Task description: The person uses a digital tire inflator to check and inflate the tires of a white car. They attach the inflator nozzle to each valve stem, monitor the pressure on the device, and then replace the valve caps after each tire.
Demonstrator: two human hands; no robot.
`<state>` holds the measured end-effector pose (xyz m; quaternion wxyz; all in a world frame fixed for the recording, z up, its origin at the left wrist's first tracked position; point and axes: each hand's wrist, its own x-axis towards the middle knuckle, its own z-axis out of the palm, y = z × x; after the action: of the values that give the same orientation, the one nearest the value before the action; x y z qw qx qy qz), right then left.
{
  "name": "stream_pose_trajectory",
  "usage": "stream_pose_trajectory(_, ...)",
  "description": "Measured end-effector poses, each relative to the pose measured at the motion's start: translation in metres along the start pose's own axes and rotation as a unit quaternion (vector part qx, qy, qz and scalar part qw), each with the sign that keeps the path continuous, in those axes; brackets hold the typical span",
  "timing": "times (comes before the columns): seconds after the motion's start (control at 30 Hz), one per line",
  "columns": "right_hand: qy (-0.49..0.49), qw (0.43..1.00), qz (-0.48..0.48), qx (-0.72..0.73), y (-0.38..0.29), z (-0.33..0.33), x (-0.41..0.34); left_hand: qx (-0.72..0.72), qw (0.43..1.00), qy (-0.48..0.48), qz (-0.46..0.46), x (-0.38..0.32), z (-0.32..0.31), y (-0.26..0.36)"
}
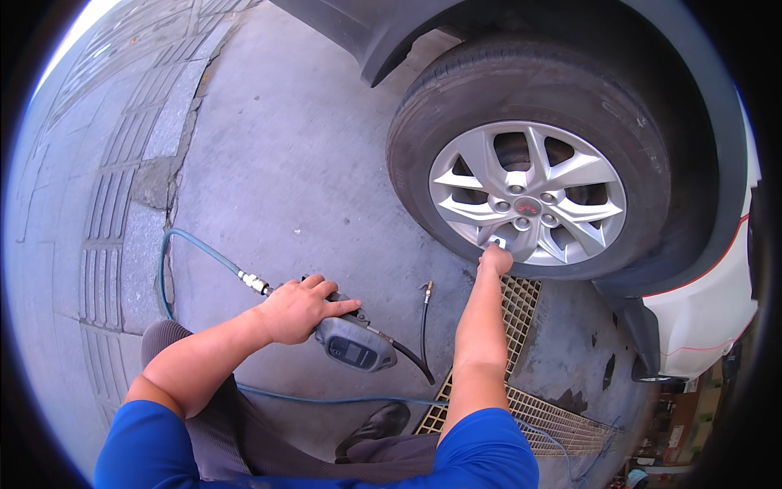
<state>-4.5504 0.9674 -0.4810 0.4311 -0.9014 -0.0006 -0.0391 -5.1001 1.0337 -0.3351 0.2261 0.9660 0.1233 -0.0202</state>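
My left hand [303,310] is wrapped around the grip of a grey tyre inflator gun with a digital gauge [354,349]. A short black rubber hose [424,333] runs from the inflator and ends in a brass air chuck [428,290], which is apart from the wheel. My right hand [496,259] reaches to the lower rim of a silver alloy wheel [586,168], its fingers drawn together by a spoke. Whatever is between those fingers is too small and hidden to tell. A black tyre [638,183] surrounds the wheel.
A blue air hose [201,240] joins the inflator through a metal quick coupler [253,282] and also crosses the floor by my shoe [382,425]. A floor drain grate [522,305] passes under my right arm. The car's dark wheel-arch trim [702,140] overhangs the tyre. Paving with a broken edge [177,183] lies left.
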Motion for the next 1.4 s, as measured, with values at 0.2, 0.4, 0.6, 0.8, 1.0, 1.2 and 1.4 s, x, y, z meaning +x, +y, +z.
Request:
stream_pose_trajectory(0.2, -0.076, 0.948, 0.231, 0.204, -0.018, -0.007, -0.014, 0.011, 1.000, 0.003, -0.005, -0.004, -0.004, 0.003)
stream_pose_trajectory(0.4, -0.016, 0.998, 0.035, 0.054, -0.017, -0.009, -0.013, -0.004, 1.000, 0.004, -0.010, -0.006, -0.004, 0.004)
stream_pose_trajectory(0.6, -0.078, 0.966, 0.105, 0.223, 0.002, -0.011, -0.019, -0.010, 1.000, 0.003, -0.007, -0.002, -0.007, 0.006)
stream_pose_trajectory(0.8, -0.408, 0.741, 0.273, 0.458, 0.035, -0.029, -0.042, -0.035, 0.998, -0.043, -0.036, 0.003, -0.006, 0.006)
stream_pose_trajectory(1.0, -0.394, 0.882, 0.207, 0.155, 0.021, -0.032, -0.027, -0.029, 0.997, -0.064, -0.037, 0.004, 0.001, 0.008)
stream_pose_trajectory(1.2, -0.508, 0.745, -0.050, -0.430, 0.042, -0.029, -0.086, -0.012, 0.997, -0.058, -0.046, 0.002, -0.001, 0.013)
stream_pose_trajectory(1.4, -0.477, 0.725, -0.143, -0.476, 0.079, -0.021, -0.118, -0.022, 0.998, -0.018, -0.056, -0.001, -0.010, 0.021)
